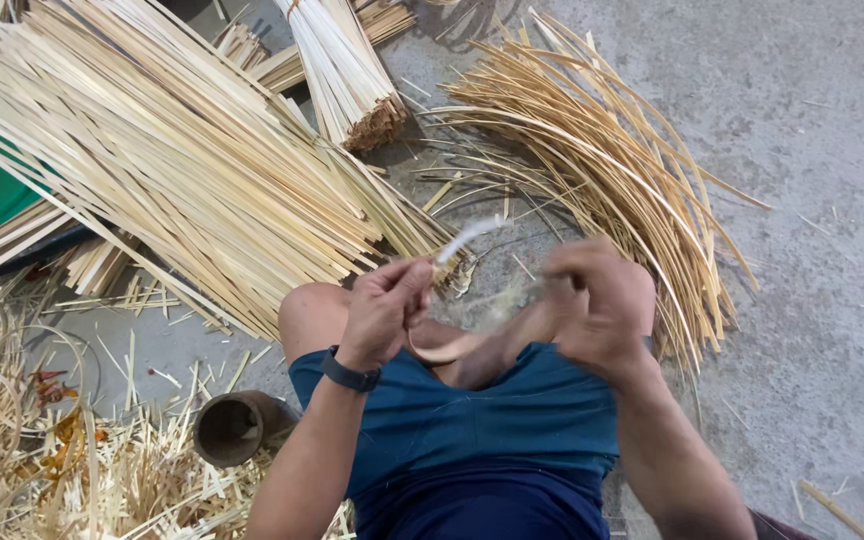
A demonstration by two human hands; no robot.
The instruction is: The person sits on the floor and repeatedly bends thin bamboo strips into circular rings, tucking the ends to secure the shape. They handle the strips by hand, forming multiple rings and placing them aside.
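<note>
My left hand pinches bamboo strip bent over my knee; right hand clamped on other end, blurred. Risk: strip snaps or slips, splinter cuts fingers.

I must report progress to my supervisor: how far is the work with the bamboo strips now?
Done, it seems: a pile of curved strips lies on the floor at the right. In hand: the left hand and right hand hold one thin strip, blurred by motion. Left: a large heap of straight strips and a tied bundle lie apart from both hands.
</note>
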